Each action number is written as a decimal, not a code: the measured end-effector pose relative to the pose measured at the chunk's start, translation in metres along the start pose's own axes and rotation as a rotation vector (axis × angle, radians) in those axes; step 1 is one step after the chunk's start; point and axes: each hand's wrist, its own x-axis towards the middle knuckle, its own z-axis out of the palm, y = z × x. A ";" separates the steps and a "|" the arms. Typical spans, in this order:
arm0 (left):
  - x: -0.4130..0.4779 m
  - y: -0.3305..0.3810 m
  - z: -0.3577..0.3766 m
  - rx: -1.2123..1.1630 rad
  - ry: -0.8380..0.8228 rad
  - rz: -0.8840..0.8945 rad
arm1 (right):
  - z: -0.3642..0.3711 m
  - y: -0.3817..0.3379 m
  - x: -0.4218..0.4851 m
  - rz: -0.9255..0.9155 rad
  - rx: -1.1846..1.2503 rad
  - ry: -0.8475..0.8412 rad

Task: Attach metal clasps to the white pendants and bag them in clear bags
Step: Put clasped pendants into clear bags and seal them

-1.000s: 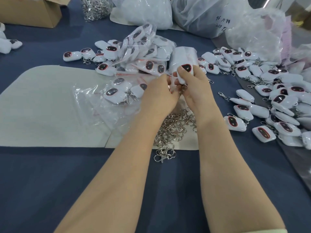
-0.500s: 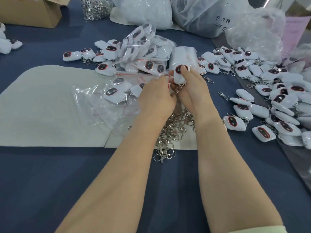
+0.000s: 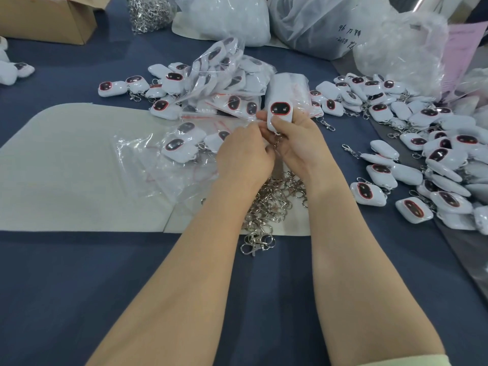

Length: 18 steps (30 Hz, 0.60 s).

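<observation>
My right hand (image 3: 298,143) grips a white pendant (image 3: 280,113) with a dark red-rimmed oval face, held upright above the table. My left hand (image 3: 244,154) pinches a small metal clasp (image 3: 277,142) hanging at the pendant's lower end; the joint itself is partly hidden by my fingers. Below my wrists lies a pile of loose metal clasps (image 3: 272,204). Several clear bags holding pendants (image 3: 224,83) lie just beyond and left of my hands.
A heap of white pendants (image 3: 435,159) fills the right side. A pale mat (image 3: 66,167) covers the blue table on the left. At the back stand a cardboard box (image 3: 47,19), a bag of clasps (image 3: 150,11) and large plastic bags (image 3: 317,25).
The pendant has turned upright so its dark face shows fully. My left hand has shifted slightly left and down at the clasp end.
</observation>
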 end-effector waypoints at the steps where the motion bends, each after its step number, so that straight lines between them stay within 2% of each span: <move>1: 0.000 0.000 0.000 0.007 0.004 0.002 | -0.001 0.000 0.000 -0.005 -0.018 -0.010; 8: 0.000 0.001 -0.001 0.039 0.005 -0.002 | -0.003 -0.003 -0.002 -0.031 -0.056 -0.028; 10: 0.000 0.001 -0.002 0.055 -0.001 -0.004 | -0.002 -0.002 -0.001 -0.042 -0.100 0.012; 13: -0.002 0.004 -0.002 0.112 -0.003 0.008 | 0.002 -0.003 0.001 -0.073 -0.297 0.116; 18: -0.006 0.010 -0.001 0.146 -0.021 0.006 | 0.004 -0.008 0.005 -0.142 -0.425 0.269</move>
